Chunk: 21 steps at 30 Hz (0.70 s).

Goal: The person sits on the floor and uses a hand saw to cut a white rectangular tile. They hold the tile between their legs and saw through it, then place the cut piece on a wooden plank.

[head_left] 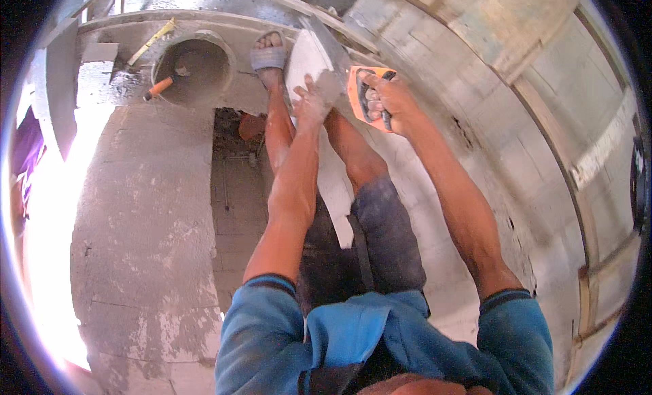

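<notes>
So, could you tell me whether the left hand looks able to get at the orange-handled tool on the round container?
Probably yes, if the left hand lifts off the white slab: the orange-handled tool juts uncovered over the rim of the round container, though the left shin lies between.

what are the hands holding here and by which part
The right hand grips a handsaw by its orange handle; the left hand lies spread on the white slab.
</notes>
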{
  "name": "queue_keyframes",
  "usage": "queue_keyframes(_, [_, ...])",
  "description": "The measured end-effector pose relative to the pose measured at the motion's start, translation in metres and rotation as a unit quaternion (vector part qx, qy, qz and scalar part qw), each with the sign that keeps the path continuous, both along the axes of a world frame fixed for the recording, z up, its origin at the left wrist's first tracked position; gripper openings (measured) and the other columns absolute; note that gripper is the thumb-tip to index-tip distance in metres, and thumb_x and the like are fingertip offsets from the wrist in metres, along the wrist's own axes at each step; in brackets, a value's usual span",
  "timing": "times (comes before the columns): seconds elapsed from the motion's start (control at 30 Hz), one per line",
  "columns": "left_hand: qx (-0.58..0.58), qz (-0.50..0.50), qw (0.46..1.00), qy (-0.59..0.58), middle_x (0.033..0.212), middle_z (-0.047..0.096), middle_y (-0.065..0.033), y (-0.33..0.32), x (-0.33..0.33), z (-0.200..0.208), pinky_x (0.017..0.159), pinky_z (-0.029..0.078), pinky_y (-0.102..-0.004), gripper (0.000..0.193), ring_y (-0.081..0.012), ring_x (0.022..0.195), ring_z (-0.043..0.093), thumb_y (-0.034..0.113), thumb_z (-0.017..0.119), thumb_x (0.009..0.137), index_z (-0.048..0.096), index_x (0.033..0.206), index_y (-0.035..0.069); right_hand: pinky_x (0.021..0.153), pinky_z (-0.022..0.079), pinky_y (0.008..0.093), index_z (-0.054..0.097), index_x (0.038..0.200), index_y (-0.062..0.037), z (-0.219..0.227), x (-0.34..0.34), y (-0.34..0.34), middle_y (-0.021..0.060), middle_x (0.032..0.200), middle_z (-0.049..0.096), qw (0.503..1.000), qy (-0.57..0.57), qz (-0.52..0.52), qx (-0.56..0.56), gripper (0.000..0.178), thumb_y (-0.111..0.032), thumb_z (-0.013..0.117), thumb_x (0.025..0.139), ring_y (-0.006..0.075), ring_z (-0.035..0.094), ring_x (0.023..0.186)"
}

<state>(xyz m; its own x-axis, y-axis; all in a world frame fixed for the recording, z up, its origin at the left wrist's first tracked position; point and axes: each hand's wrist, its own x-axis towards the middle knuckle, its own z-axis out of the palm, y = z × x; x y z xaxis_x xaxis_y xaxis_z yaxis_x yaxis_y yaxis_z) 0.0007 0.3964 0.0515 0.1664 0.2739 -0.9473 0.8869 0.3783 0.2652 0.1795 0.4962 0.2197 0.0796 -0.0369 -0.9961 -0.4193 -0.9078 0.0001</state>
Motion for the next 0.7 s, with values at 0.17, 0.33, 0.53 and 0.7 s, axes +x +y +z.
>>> queue_keyframes(0.17, [0.082, -0.046, 0.995, 0.044, 0.152, 0.028, -0.0401, -0.019, -0.028, -0.046, 0.108, 0.043, -0.0601, 0.113, -0.059, 0.133, 0.043, 0.039, 0.082, 0.081, 0.005, 0.161, 0.016, 0.084, 0.053, 0.0255, 0.063, 0.136, -0.0051, 0.168, -0.031, -0.01, 0.0051, 0.114, 0.069, 0.997, -0.043, 0.06, 0.011, 0.045, -0.024, 0.066, 0.096, 0.0102, 0.066, 0.094])
queue_keyframes(0.33, [0.009, -0.005, 1.0, 0.017, 0.152, 0.029, -0.0384, 0.015, -0.003, -0.01, 0.105, 0.045, -0.0613, 0.117, -0.0598, 0.13, 0.045, 0.041, 0.086, 0.078, 0.006, 0.16, 0.017, 0.064, 0.052, 0.0257, 0.066, 0.125, -0.0052, 0.065, -0.01, 0.0, -0.0006, 0.094, 0.067, 0.991, -0.074, 0.112, -0.019, 0.037, -0.028, 0.068, 0.096, 0.0078, 0.062, 0.08])
queue_keyframes(0.53, [0.021, -0.011, 0.999, 0.035, 0.151, 0.029, -0.038, 0.005, -0.004, -0.003, 0.103, 0.048, -0.0599, 0.112, -0.0627, 0.129, 0.043, 0.034, 0.085, 0.079, 0.008, 0.159, 0.017, 0.074, 0.054, 0.0272, 0.065, 0.129, -0.0059, 0.049, -0.014, -0.029, 0.0046, 0.1, 0.069, 0.982, -0.078, 0.141, 0.102, 0.039, -0.027, 0.067, 0.096, 0.0105, 0.065, 0.087])
queue_keyframes(0.7, [0.052, -0.021, 0.998, 0.04, 0.15, 0.03, -0.039, -0.008, -0.002, -0.005, 0.1, 0.05, -0.0597, 0.11, -0.0634, 0.124, 0.047, 0.031, 0.084, 0.08, 0.009, 0.16, 0.018, 0.083, 0.055, 0.0289, 0.063, 0.132, -0.004, 0.147, -0.008, -0.009, 0.0063, 0.11, 0.069, 0.998, -0.024, 0.031, 0.057, 0.042, -0.024, 0.067, 0.096, 0.0118, 0.066, 0.096])
